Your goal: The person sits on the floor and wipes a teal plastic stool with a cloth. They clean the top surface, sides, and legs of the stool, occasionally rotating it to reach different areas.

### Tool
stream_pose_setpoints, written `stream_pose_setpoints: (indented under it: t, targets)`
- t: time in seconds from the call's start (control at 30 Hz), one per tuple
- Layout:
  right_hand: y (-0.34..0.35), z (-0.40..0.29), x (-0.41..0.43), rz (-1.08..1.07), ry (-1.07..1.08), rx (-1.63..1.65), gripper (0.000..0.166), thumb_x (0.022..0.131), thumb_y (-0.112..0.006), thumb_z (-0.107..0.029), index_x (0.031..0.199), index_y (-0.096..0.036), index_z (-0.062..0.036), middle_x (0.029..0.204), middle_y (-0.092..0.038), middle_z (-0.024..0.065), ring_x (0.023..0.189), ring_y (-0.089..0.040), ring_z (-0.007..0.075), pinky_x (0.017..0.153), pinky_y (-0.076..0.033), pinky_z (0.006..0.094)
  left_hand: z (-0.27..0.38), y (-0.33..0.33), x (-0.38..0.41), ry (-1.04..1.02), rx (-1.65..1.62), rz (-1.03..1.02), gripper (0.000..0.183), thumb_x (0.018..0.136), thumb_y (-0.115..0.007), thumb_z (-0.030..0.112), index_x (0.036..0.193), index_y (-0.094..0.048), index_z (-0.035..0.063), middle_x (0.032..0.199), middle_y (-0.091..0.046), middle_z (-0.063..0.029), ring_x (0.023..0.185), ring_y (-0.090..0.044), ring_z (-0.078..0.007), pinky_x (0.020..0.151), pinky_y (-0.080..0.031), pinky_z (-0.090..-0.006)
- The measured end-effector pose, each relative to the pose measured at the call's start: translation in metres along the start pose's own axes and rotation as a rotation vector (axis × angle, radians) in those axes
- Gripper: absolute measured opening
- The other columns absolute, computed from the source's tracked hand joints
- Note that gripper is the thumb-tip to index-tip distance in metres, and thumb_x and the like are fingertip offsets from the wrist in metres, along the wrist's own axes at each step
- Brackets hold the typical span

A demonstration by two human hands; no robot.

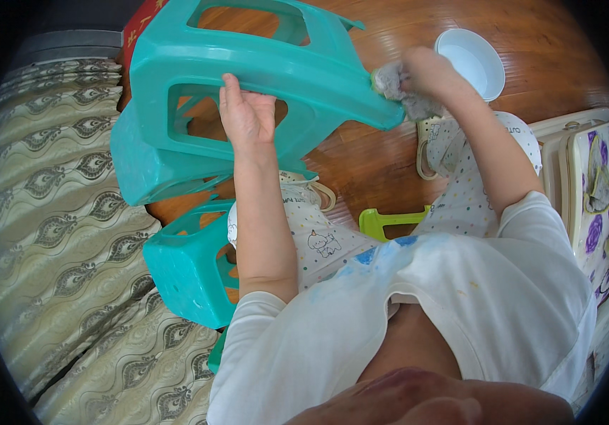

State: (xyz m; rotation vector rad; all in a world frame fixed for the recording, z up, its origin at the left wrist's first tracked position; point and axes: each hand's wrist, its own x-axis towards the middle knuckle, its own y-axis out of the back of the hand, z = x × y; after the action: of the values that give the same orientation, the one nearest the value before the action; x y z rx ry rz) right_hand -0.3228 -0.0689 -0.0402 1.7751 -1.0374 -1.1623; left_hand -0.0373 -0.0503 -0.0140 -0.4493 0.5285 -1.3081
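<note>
A turquoise plastic stool lies tipped on its side before me, its legs pointing right. My left hand grips the upper edge of its side opening, with the thumb on the outer face and the fingertips hidden behind the rail. In my right hand is a bunched greyish cloth with a green edge, pressed against the end of a stool leg. Just beyond that hand, a white basin rests on the wooden floor.
Another turquoise stool lies under the held one, and a further stool is at my left knee. Patterned curtains fill the left side. Between my legs shows a lime-green plastic stool. A flower-patterned box-like item stands on the right.
</note>
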Motion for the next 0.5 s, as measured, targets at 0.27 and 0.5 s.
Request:
stream_pose_setpoints:
  t: [0.27, 0.5]
  targets:
    - [0.022, 0.015, -0.011, -0.253, 0.185, 0.47, 0.039, 0.069, -0.081, -0.026, 0.089, -0.065, 0.0026, 0.088, -0.067, 0.0169, 0.086, -0.065, 0.0319, 0.075, -0.05, 0.0376, -0.001, 0.001, 0.004, -0.041, -0.026, -0.047, 0.039, 0.105, -0.032, 0.024, 0.135, -0.036, 0.0004, 0.137, -0.043, -0.0139, 0.124, -0.044, -0.0314, 0.107, -0.036, -0.0523]
    - [-0.026, -0.027, -0.025, -0.067, 0.083, 0.192, 0.066, 0.068, -0.083, -0.029, 0.114, -0.05, 0.005, 0.111, -0.057, 0.0239, 0.104, -0.058, 0.0369, 0.088, -0.048, 0.0419, -0.005, 0.002, 0.008, -0.041, -0.004, -0.023, 0.04, 0.105, -0.034, 0.026, 0.135, -0.036, 0.0, 0.137, -0.043, -0.0143, 0.124, -0.044, -0.0318, 0.105, -0.037, -0.0546]
